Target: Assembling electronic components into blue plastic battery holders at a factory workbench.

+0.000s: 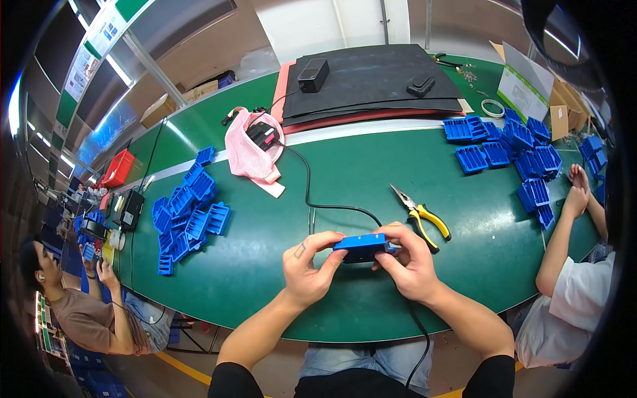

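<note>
Blue plastic part (360,249), one: at the center of the frame, slightly below the middle, raised over the table and clamped between both my hands. My left hand (310,268): thumb and forefinger pinched on the part's left end. My right hand (413,268): fingers and thumb closed on its right end; exactly what the fingertips press there I cannot tell, as the hand hides it.

Pliers (423,219), one pair, yellow and black handles: lying just beyond my right hand, jaws toward the upper left, handles spread.

Black cable (309,189), one: running from the upper center-left down to my hands, passing out of sight behind them, showing again toward the bottom edge.

Pink cloth (240,151), one: upper left of center, bunched around a dark device (263,135).

Blue slotted trays, two heaps: one heap (189,209) left of center, another heap (517,146) at the upper right.

Black sheets (371,73), stacked: top center, bearing a dark block (314,75) and a smaller black object (421,86).

Tape roll (492,108), one: upper right, near the second heap.

Green table (352,166): under all these.

Seated people, two: one (93,315) at lower left, one (570,308) at lower right.
</note>
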A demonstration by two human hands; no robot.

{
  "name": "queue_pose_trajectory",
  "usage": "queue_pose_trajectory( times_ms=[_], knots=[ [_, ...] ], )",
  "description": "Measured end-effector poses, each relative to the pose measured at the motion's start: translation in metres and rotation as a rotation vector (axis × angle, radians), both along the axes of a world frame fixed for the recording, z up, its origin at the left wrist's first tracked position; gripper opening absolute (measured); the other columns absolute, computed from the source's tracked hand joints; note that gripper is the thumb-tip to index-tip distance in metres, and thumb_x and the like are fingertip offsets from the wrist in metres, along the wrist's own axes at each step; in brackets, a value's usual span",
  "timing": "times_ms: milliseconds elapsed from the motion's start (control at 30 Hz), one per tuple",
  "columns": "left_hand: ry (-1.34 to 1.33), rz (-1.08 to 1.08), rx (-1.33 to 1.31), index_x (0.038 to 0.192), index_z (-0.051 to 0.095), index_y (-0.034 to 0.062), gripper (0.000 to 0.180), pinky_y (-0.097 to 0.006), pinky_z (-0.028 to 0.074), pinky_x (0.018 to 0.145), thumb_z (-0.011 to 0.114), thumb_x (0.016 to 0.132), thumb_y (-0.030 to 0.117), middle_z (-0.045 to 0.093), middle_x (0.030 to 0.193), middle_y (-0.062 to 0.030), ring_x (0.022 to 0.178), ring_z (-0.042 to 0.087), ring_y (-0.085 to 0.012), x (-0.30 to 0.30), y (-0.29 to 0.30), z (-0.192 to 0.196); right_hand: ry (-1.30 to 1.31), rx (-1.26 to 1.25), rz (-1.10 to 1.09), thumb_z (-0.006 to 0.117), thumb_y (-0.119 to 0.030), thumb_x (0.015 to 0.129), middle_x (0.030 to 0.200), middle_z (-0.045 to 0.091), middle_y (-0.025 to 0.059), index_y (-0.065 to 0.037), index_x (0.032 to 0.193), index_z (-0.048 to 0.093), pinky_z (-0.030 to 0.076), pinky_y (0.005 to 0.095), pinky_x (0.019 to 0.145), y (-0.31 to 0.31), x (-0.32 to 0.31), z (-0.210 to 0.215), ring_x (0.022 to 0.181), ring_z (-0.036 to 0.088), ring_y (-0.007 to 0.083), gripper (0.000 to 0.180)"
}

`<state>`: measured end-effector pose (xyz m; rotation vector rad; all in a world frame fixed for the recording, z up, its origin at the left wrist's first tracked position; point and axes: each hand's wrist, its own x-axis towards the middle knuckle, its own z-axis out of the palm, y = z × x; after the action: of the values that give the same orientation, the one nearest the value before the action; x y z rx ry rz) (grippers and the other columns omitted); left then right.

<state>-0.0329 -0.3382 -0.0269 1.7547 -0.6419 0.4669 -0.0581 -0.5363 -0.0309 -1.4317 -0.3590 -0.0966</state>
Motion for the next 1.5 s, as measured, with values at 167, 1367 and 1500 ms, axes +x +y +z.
queue_pose_trajectory(
  times_ms=[167, 1367, 1500],
  knots=[
    [-0.001, -0.007, -0.010, 0.098, 0.064, -0.0036, 0.022, -0.030, 0.056, 0.075, 0.073, 0.078, -0.006, 0.071, 0.093, -0.0145, 0.082, 0.071, -0.0237, -0.001, -0.001, 0.001, -0.011, -0.001, 0.000, 0.057, 0.009, 0.085, 0.106, 0.055, 0.0094, 0.000, 0.113, 0.057, 0.060, 0.0276, 0.070, -0.001, -0.001, 0.000, 0.097, 0.059, 0.0171, 0.030],
    [0.448, -0.460, -0.096, 0.137, 0.047, 0.0020, 0.062, -0.034, 0.049, 0.096, 0.069, 0.080, -0.001, 0.044, 0.139, -0.0111, 0.129, 0.046, -0.0230, 0.002, -0.002, 0.000, 0.509, 0.272, 0.192, 0.051, -0.013, 0.097, 0.090, 0.064, 0.0146, -0.005, 0.128, 0.050, 0.055, 0.0276, 0.049, -0.010, 0.015, -0.003, 0.060, 0.064, 0.0191, 0.032],
    [0.531, -0.340, -0.226, 0.135, 0.049, -0.0024, 0.051, -0.036, 0.050, 0.097, 0.061, 0.086, -0.006, 0.056, 0.129, -0.0158, 0.120, 0.056, -0.0239, 0.004, 0.000, -0.014, 0.505, 0.303, 0.298, 0.052, -0.025, 0.099, 0.107, 0.063, 0.0132, -0.004, 0.131, 0.052, 0.059, 0.0319, 0.065, -0.014, 0.014, -0.001, 0.088, 0.067, 0.0218, 0.038]
  ],
)
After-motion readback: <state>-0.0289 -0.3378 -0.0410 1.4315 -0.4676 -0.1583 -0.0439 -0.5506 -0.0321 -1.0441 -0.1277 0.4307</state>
